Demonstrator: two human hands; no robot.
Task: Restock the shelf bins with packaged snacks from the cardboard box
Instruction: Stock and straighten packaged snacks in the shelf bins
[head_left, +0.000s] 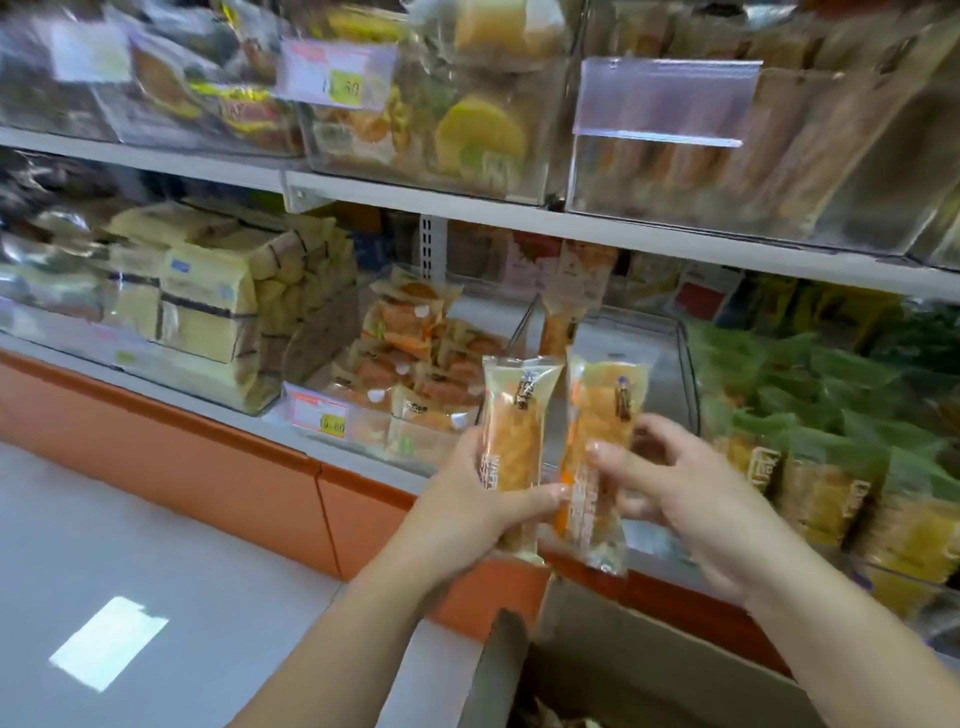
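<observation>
Cardboard box (649, 670) nearest; left grip (467, 499) holds left pack (514, 415), right grip (691, 493) right pack (602, 410), before white shelf (623, 228).

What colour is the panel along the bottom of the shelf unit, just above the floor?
Plain orange; the base panel shows clearly in the head view.

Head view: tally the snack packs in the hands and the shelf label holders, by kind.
Snack packs, held: 2
Printed price labels: 2
Blank label holder: 1
Total: 5
</observation>
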